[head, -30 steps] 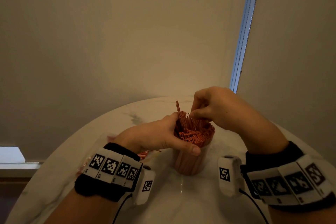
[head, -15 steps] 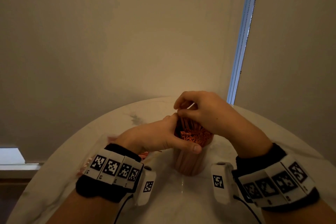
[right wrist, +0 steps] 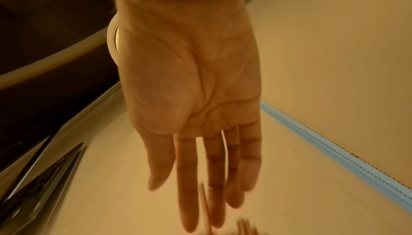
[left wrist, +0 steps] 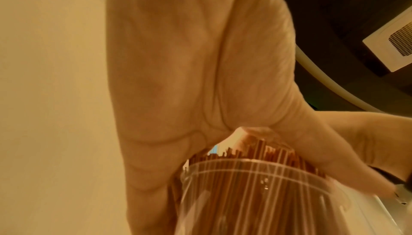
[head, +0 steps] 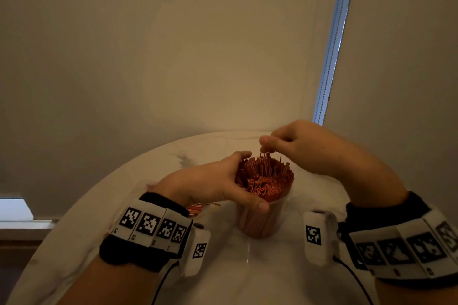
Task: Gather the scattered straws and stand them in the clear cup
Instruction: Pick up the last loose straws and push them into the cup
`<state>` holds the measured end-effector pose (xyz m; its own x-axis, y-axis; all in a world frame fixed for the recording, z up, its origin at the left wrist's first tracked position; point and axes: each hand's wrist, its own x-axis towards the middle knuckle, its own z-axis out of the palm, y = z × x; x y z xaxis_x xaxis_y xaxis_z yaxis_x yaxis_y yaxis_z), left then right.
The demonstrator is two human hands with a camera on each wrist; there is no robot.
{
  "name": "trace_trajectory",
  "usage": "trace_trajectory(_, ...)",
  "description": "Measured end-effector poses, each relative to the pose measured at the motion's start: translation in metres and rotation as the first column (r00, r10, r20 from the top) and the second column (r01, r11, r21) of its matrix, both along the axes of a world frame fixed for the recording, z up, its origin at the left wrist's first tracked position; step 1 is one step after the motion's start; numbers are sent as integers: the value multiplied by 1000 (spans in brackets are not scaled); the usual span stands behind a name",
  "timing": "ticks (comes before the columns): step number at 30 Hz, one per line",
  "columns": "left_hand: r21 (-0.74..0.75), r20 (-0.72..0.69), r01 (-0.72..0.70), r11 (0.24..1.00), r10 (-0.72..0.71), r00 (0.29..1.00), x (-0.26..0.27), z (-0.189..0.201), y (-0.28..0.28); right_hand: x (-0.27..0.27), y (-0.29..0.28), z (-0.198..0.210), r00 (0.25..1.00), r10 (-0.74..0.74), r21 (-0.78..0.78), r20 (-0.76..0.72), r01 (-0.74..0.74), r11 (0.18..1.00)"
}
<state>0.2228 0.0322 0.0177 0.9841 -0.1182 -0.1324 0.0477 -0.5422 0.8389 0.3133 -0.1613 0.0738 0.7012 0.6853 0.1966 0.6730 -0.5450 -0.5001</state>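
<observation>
Lifted since half a second ago, the right hand [head: 304, 147] is now just above and behind the straws, where before it pressed down on their tops. From the head view its fingers look loosely bent, thumb near fingertip; the right wrist view shows the fingers [right wrist: 189, 177] long and nearly straight, holding nothing that can be made out. The left hand [head: 213, 184] keeps its grip: thumb across the near rim, fingers curled round the far side of the clear cup [head: 260, 223]. The cup stands upright on the round marble table [head: 138, 186], packed with orange straws [head: 265, 178] standing on end, their tops uneven, a few poking higher at the back. That release suggests the latest batch is seated. A few striped loose straws [head: 195, 208] lie on the table behind the left wrist, so gathering is probably not finished.
</observation>
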Motion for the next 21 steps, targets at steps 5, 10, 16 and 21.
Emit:
trace_trajectory(5,18,-1,-33,999,33,999,-1,1,0,1,-10,1,997,24,-189,-70,-37,981)
trace_trajectory(10,2,-5,-48,999,48,999,0,1,1,-8,14,-5,988,30,100,-150,-15,995)
trace_trajectory(16,9,2,-51,999,51,999,0,1,2,-2,8,-2,998,-16,155,-58,25,988)
trace_trajectory(21,-5,-6,-52,999,52,999,-1,1,1,0,6,-5,998,-32,-18,-49,31,999)
